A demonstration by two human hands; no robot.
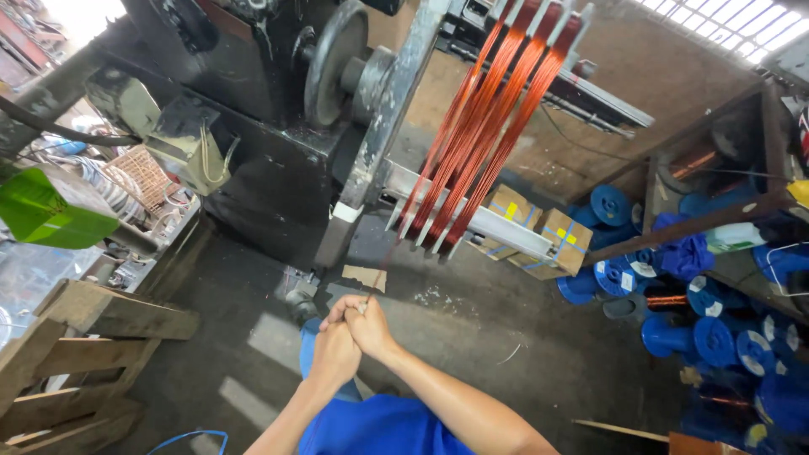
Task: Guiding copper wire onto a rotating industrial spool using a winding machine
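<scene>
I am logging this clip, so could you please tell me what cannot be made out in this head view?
- Grip on the copper wire: the left hand and right hand are clasped, fingers hiding the wire end.
- Top of the copper wire coils: cut off by the upper frame edge.
- Blue spools: the lower right ones are blurred and shadowed.
- Cardboard boxes: partly hidden behind the winding frame.

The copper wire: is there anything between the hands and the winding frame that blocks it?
Nothing visible does. The copper wire runs free through open air from the right hand and left hand, both pinched on it, up to the winding frame.
</scene>
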